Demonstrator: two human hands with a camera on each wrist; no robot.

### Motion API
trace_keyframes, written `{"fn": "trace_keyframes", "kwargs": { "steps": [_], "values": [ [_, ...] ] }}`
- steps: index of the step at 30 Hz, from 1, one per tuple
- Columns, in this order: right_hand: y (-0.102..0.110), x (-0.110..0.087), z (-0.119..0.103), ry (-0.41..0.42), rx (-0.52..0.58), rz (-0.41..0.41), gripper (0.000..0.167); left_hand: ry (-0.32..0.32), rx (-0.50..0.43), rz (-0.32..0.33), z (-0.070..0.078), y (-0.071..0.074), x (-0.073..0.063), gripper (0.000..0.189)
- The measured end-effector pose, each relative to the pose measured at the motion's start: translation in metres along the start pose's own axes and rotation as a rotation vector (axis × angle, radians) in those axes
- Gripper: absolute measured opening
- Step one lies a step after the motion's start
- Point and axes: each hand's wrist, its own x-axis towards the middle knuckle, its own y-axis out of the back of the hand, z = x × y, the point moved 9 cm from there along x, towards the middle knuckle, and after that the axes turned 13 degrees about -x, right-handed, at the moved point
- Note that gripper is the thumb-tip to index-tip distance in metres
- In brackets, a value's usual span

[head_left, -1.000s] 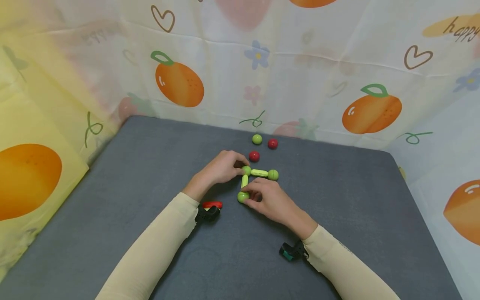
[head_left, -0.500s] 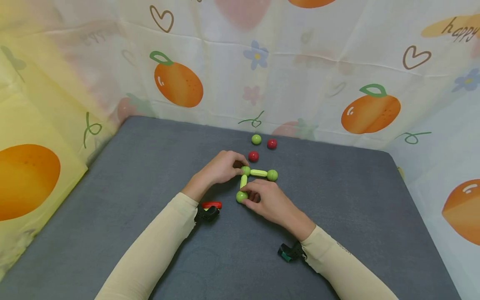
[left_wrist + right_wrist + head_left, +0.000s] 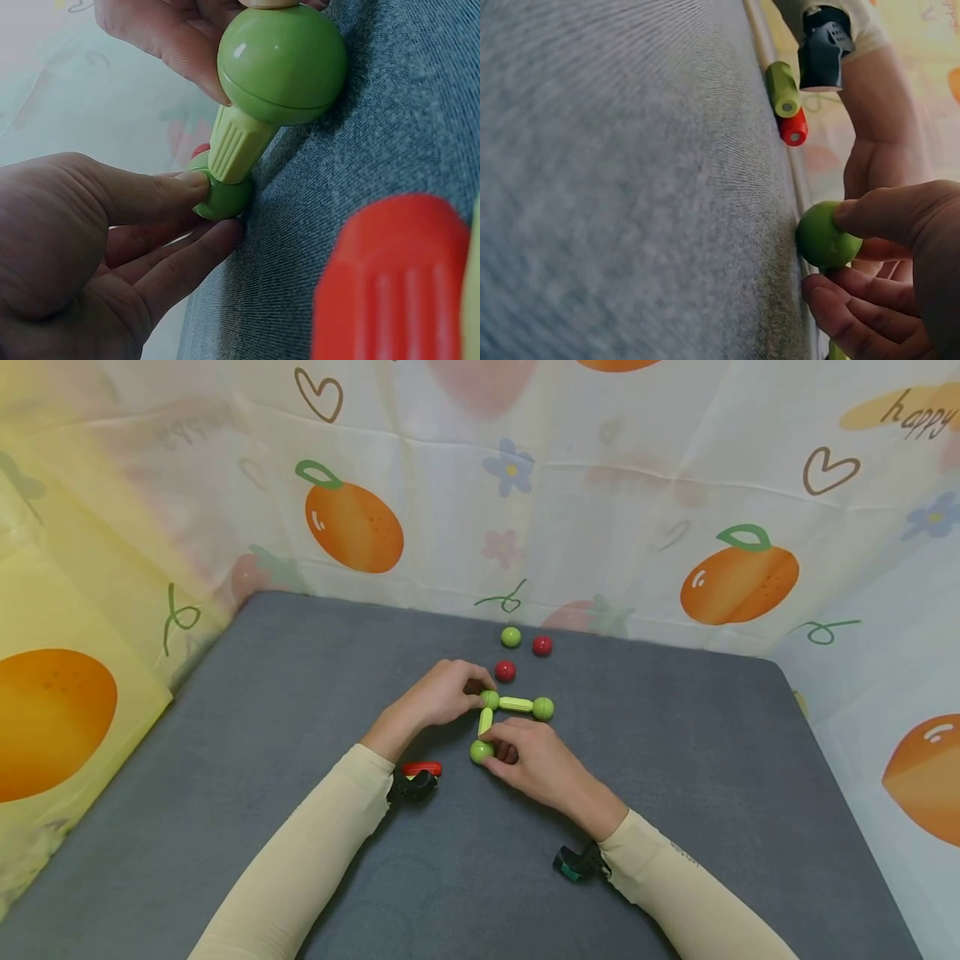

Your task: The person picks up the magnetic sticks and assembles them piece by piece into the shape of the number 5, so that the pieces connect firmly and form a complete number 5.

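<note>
On the dark grey table, green balls and pale green grooved rods form an L. My left hand (image 3: pixel 448 693) pinches the corner ball (image 3: pixel 491 700) between thumb and fingers. My right hand (image 3: pixel 540 764) pinches the near ball (image 3: pixel 481 752), with thumb and fingers on either side of it in the right wrist view. Between these two balls runs one rod (image 3: pixel 240 146), its near end meeting the near ball in the left wrist view. A second rod (image 3: pixel 516 704) extends right from the corner to a third green ball (image 3: pixel 543 708).
Beyond the hands lie a loose green ball (image 3: pixel 511 637) and two red balls (image 3: pixel 506 671). By the left wrist camera, a red rod (image 3: pixel 422 768) lies beside a green rod (image 3: pixel 782 88). A fruit-printed curtain (image 3: pixel 450 527) hangs behind the table.
Both hands keep their hold on the same two green balls and hardly move. The whole head view has shifted slightly.
</note>
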Motion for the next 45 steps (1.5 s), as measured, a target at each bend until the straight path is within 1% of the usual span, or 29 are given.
{"fn": "trace_keyframes", "kwargs": {
  "steps": [9,12,16,18,20,23,26,29,32,35,39,42,45],
  "values": [
    [-0.002,0.0,-0.002,0.003,-0.042,0.005,0.018,0.004,-0.011,0.003,-0.003,-0.001,0.001,0.018],
    [-0.003,0.0,0.0,-0.005,-0.039,0.001,0.02,0.004,-0.017,-0.005,-0.004,-0.002,0.002,0.023],
    [0.002,0.0,0.005,-0.041,-0.038,-0.03,0.03,0.01,-0.041,-0.02,-0.006,-0.001,0.001,0.035],
    [0.01,-0.001,0.01,-0.083,-0.047,-0.048,0.034,0.012,-0.052,-0.002,-0.005,0.003,-0.001,0.038],
    [0.024,-0.004,0.017,-0.135,-0.064,-0.06,0.035,0.01,-0.06,0.032,-0.003,0.009,-0.005,0.037],
    [0.05,-0.012,0.028,-0.202,-0.097,-0.069,0.029,-0.002,-0.071,0.068,0.003,0.017,-0.018,0.033],
    [0.072,-0.023,0.036,-0.226,-0.148,-0.076,0.023,-0.013,-0.09,0.058,0.009,0.016,-0.035,0.032],
    [0.084,-0.038,0.041,-0.229,-0.191,-0.102,0.02,-0.021,-0.11,0.03,0.013,0.01,-0.051,0.033],
    [0.084,-0.053,0.044,-0.23,-0.212,-0.146,0.019,-0.038,-0.12,0.02,0.015,0.004,-0.062,0.033],
    [0.079,-0.067,0.044,-0.235,-0.229,-0.18,0.021,-0.072,-0.111,0.019,0.018,-0.001,-0.068,0.033],
    [0.07,-0.079,0.045,-0.243,-0.252,-0.206,0.021,-0.12,-0.102,-0.006,0.019,-0.012,-0.069,0.032],
    [0.063,-0.082,0.045,-0.239,-0.252,-0.223,0.018,-0.147,-0.076,-0.023,0.02,-0.02,-0.068,0.03],
    [0.057,-0.082,0.045,-0.229,-0.245,-0.234,0.015,-0.158,-0.05,-0.023,0.019,-0.023,-0.068,0.028]
  ]
}}
